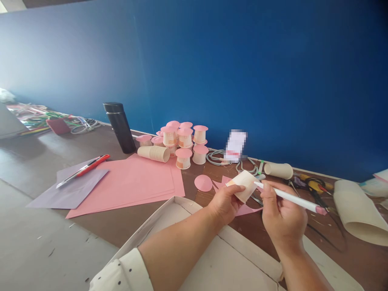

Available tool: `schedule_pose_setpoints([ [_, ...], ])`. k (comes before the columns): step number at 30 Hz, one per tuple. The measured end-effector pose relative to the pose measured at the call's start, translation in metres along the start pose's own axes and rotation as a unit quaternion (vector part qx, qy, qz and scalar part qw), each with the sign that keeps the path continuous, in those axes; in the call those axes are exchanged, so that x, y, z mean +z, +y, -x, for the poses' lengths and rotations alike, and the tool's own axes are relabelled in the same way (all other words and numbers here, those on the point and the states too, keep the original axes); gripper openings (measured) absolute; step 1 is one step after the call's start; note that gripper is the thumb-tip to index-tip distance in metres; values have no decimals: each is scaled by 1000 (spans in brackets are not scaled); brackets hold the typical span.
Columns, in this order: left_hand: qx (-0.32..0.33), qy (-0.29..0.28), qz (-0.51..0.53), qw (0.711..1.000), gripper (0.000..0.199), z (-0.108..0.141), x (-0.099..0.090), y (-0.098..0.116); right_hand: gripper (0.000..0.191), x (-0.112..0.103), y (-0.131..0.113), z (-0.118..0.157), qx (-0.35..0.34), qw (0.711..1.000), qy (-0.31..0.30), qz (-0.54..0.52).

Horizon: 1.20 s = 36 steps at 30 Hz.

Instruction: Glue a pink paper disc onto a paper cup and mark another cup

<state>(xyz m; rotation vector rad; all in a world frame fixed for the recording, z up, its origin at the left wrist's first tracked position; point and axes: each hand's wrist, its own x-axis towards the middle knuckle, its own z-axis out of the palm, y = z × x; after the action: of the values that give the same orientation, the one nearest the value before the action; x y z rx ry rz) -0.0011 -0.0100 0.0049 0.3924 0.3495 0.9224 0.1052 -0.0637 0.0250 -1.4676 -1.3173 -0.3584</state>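
Note:
My left hand [228, 204] is closed around a tilted paper cup [245, 184], with the thumb lying on its side. In my right hand [280, 214] is a white marker [295, 199] with a pink end, its tip at the cup's edge. Whether the tip touches the cup I cannot tell. Just left of the cup lie a pink paper circle [203, 183] and pink paper scraps [247, 210]. Beyond them stand stacked paper cups topped with pink discs [184, 153]. A nested stack of plain cups [153, 153] lies on its side there.
Pink sheets [142, 182] lie left, beside a purple sheet [81, 186] carrying a red utility knife [91, 165]. A black bottle [119, 127] stands behind. Rightward are a phone [235, 145], cables [215, 157], a lying cup [278, 170] and a large paper roll [357, 210]. A shallow box [157, 216] sits in front.

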Motion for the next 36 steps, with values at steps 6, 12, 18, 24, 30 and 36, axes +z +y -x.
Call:
schedule_pose_setpoints([
  [6,-1,-12,4,1000,42,0,0,0,29,-1,-1,2,26,999,22,-25],
  [12,9,-27,2,1000,43,1,0,0,29,-1,-1,1,2,1000,11,-10],
  [18,-2,0,1,1000,39,0,0,1,28,1,1,2,-12,1000,11,1],
  [24,-3,-4,-1,1000,39,0,-1,1,26,1,2,2,-17,1000,10,9],
  [30,-10,13,0,1000,38,1,0,1,25,0,1,2,-19,1000,6,13],
  [36,-2,14,3,1000,38,3,4,3,24,1,3,2,-31,999,2,13],
])
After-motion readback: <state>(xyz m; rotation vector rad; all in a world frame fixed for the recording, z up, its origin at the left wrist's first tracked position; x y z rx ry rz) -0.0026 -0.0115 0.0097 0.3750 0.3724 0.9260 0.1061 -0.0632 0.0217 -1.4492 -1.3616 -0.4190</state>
